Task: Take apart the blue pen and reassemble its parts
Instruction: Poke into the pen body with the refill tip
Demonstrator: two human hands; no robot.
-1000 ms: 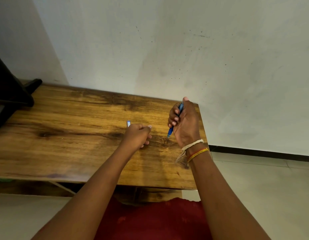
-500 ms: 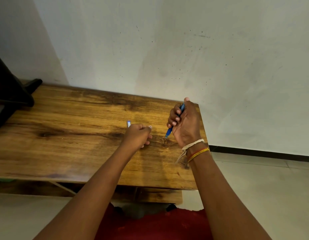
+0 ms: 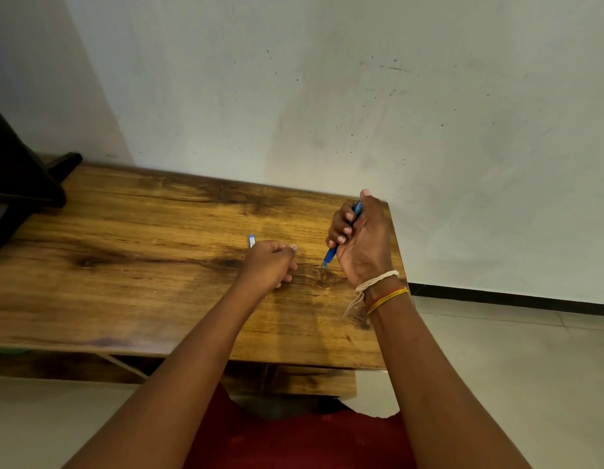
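Note:
My right hand is closed in a fist around the blue pen, held steeply with its tip pointing down just above the wooden table. The pen's upper end shows above my fingers beside the thumb. My left hand rests on the table to the left, fingers curled around a small blue and white pen part whose end sticks out past the knuckles. Most of that part is hidden in my hand.
The table ends just right of my right hand, with pale floor tiles beyond. A white wall stands right behind the table. A dark object sits at the table's far left.
Both hands stay almost where they were. My right hand with the pen has shifted very slightly.

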